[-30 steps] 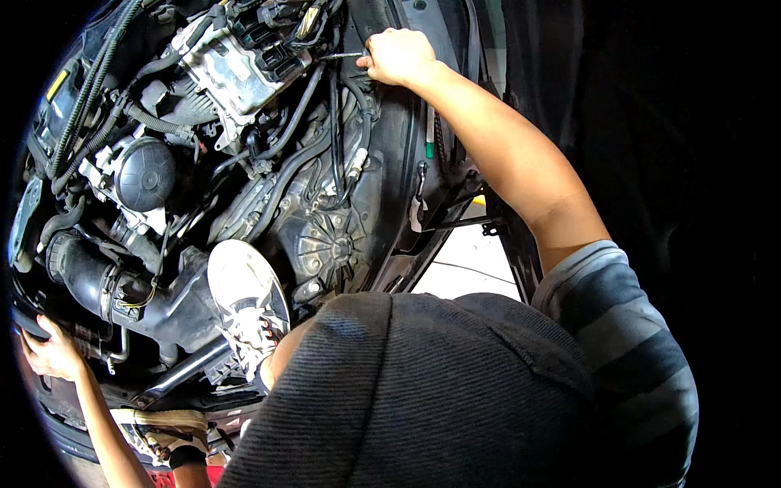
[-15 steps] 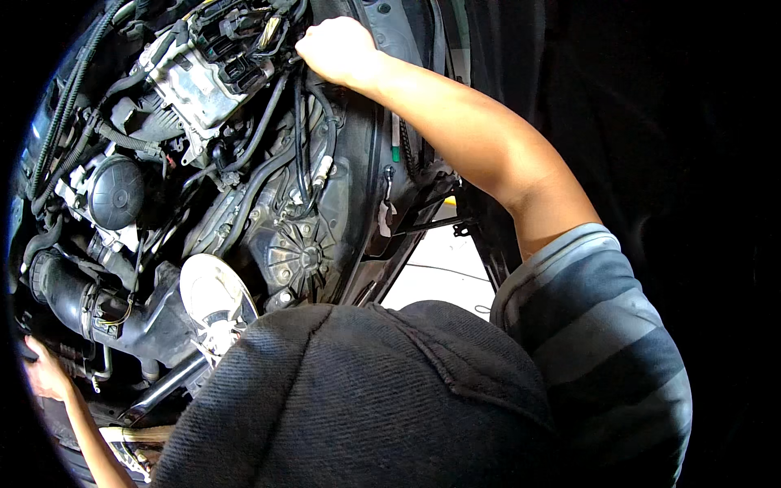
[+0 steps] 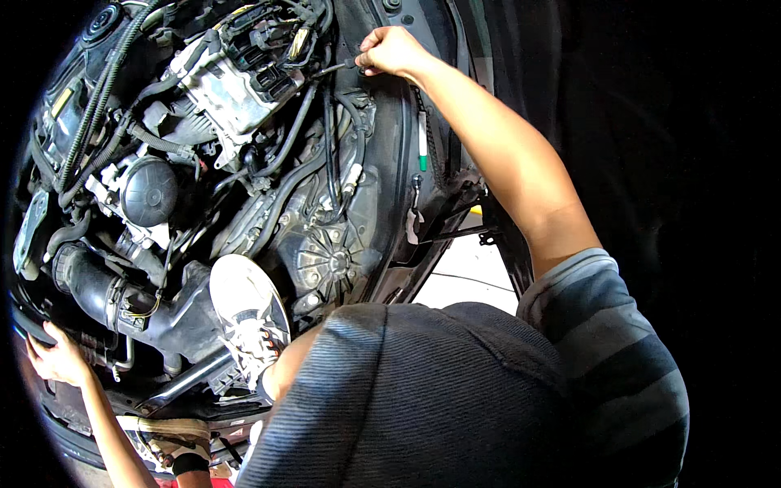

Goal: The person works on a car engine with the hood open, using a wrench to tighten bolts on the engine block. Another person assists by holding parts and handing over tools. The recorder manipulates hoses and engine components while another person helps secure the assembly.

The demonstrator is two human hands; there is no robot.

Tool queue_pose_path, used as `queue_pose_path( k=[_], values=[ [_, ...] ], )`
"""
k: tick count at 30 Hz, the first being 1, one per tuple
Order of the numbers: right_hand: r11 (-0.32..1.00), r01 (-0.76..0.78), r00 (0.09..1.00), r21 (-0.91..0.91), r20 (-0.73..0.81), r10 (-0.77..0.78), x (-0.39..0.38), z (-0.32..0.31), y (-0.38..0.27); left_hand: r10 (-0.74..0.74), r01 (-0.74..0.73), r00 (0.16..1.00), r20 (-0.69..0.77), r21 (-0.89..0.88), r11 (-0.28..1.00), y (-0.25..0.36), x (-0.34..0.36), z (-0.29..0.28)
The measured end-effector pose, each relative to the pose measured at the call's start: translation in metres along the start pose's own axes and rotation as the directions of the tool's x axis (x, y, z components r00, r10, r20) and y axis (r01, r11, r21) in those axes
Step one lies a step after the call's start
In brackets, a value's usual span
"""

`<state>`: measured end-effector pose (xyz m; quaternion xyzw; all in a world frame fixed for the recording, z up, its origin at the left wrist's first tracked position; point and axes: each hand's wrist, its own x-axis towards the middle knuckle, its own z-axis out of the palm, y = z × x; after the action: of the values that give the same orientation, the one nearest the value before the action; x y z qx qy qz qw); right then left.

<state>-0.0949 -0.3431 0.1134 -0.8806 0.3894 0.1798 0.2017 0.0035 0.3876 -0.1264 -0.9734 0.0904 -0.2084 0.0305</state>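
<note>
At the far side of a car's engine bay, my right hand (image 3: 394, 52) pinches a thin dark rod (image 3: 348, 64) between thumb and fingers. The rod's narrow shaft points left toward connectors on a silver control unit (image 3: 232, 104); whether its tip touches them cannot be told. Beneath it run black hoses (image 3: 294, 138). My left hand (image 3: 60, 358) is at the near left, fingers spread, by the dark front edge of the bay. It seems to rest there and holds nothing visible. Beside it lies a wide black intake pipe (image 3: 85, 281).
A sneaker with a white sole (image 3: 244, 293) stands in the engine bay, and another shoe (image 3: 167, 435) is at the near left. On the right ledge lie a white marker with a green end (image 3: 422, 140) and a shiny ratchet-like tool (image 3: 416, 195). A round black cap (image 3: 150, 191) sits mid-left.
The view has shifted, so the engine sits farther right and lower. My right hand, a closed fist before, has drawn back from the wiring, and the rod now shows. My left hand's fingers show more fully.
</note>
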Motion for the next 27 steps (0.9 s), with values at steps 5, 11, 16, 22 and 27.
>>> queue_pose_path(
  k=[5,11,16,22,27],
  values=[
    [0.991,-0.1,0.954,0.093,-0.275,0.122,-0.017,0.01,-0.015,-0.029,0.03,1.0,-0.006,0.004,1.0,0.003,-0.002,-0.009],
    [0.97,-0.114,0.986,0.214,-0.092,0.136,-0.011,-0.001,0.01,-0.042,0.042,0.999,0.007,-0.018,0.999,0.009,0.002,-0.014],
    [0.95,0.069,0.931,-0.304,-0.322,-0.171,-0.024,-0.001,0.017,-0.108,0.107,0.994,0.019,0.044,0.993,0.032,0.007,-0.035],
    [0.826,-0.175,0.976,-0.536,-0.205,0.073,-0.026,-0.012,-0.004,-0.134,0.132,0.991,-0.005,-0.158,0.979,0.098,0.008,-0.073],
    [0.893,0.158,0.979,-0.421,-0.05,-0.197,-0.023,-0.014,0.021,-0.2,0.23,0.973,0.113,-0.516,0.825,0.198,0.012,-0.105]
  ],
)
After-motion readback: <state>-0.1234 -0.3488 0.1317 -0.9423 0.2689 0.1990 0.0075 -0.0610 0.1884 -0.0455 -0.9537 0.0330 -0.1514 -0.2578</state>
